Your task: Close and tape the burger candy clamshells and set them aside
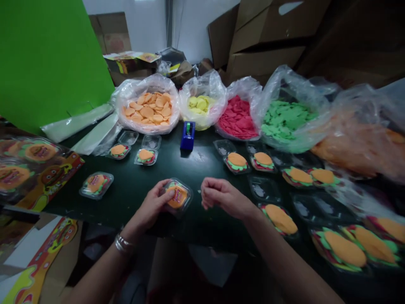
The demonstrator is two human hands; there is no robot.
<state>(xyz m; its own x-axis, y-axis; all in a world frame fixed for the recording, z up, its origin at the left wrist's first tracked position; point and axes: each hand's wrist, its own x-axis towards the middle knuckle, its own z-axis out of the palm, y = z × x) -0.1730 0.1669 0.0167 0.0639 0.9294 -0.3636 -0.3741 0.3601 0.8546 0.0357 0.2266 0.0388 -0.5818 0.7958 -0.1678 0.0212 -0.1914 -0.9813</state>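
Note:
My left hand [154, 203] grips a closed clear plastic clamshell [179, 196] with a toy burger inside, tilted up at the near edge of the dark table [133, 185]. My right hand [221, 196] hovers just right of it with the fingers curled together in a pinch; whatever is in them is too small to make out. A blue tape dispenser [187, 135] stands behind the clamshell, toward the middle of the table.
Plastic bags of orange [148, 110], yellow [200, 105], red [238, 118] and green [284, 120] foam pieces line the back. Several filled clamshells lie left [96, 185] and right [280, 219], with empty ones [264, 190] among them. Printed cards [47, 169] lie at left. Cardboard boxes [265, 38] stand behind.

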